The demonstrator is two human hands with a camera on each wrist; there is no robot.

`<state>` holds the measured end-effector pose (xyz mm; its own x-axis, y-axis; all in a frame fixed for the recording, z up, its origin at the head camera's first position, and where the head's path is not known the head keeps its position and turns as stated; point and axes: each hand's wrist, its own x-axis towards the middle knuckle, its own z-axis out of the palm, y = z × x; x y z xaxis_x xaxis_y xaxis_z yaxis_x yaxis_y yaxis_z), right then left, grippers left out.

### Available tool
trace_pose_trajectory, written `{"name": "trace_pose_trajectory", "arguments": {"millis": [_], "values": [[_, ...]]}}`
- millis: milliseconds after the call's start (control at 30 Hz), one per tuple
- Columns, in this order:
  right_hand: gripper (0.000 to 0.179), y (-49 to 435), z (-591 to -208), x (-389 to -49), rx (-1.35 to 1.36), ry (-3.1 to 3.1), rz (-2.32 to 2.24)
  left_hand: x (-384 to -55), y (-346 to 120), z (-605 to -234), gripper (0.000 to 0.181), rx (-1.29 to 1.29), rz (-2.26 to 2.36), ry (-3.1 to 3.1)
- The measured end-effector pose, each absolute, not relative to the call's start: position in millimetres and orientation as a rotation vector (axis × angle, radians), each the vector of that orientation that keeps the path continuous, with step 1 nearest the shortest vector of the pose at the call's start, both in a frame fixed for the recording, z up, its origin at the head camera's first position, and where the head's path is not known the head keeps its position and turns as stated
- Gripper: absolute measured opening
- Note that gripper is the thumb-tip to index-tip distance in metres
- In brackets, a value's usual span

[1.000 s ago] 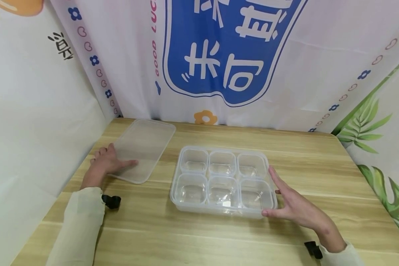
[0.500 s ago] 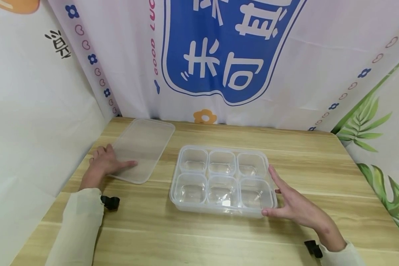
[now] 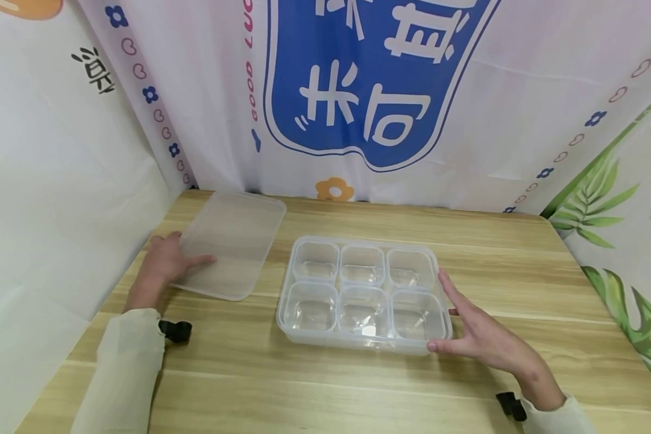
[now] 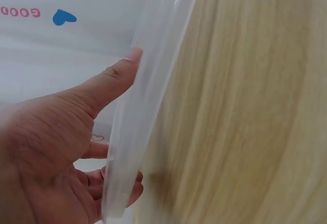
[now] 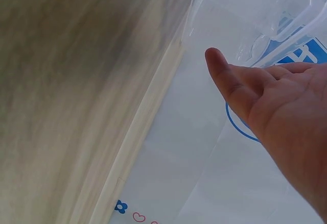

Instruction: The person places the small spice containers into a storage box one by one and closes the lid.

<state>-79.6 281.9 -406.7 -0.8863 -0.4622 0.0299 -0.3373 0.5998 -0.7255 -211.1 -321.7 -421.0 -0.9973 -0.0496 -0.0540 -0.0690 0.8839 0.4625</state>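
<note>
A clear plastic container [image 3: 331,343] stands on the table, with several rounded-square compartments inside it that hold nothing. My right hand [image 3: 488,340] touches its right end, the thumb at the near corner and the straight index finger along the side. In the right wrist view the thumb [image 5: 230,83] stands apart from the other fingers, beneath the container's clear wall [image 5: 219,25]. A flat translucent lid [image 3: 239,241] lies at the back left. My left hand [image 3: 165,262] holds its left edge, thumb on top; the left wrist view shows fingertips [image 4: 137,188] curling past the rim underneath.
The wooden table [image 3: 304,398] ends at a printed cloth [image 3: 222,120] behind and a white cloth wall [image 3: 49,199] on the left. A leaf-patterned cloth [image 3: 629,253] borders the right side. Black clips [image 3: 176,331] sit at both cuffs.
My left hand has shifted slightly left on the lid, so the thumb overlaps less of it. The lid has moved a little. The right hand and container stay put.
</note>
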Motion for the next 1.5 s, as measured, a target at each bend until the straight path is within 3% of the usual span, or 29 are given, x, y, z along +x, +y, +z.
{"name": "trace_pose_trajectory", "arguments": {"millis": [167,600,1100,1500], "values": [[0.123,282,-407,-79,-0.665,2.663,-1.157,-210,-322,-418,0.112,-0.111,0.826,3.001],[0.123,282,-407,-80,-0.672,2.661,-1.153,-205,-318,-402,0.051,-0.210,1.128,3.058],[0.123,282,-407,-79,-0.669,2.647,-1.153,-197,-299,-374,0.052,-0.275,1.458,3.062],[0.121,283,-405,-79,-0.669,2.645,-1.144,-182,-272,-348,0.044,-0.049,1.825,2.949]]}}
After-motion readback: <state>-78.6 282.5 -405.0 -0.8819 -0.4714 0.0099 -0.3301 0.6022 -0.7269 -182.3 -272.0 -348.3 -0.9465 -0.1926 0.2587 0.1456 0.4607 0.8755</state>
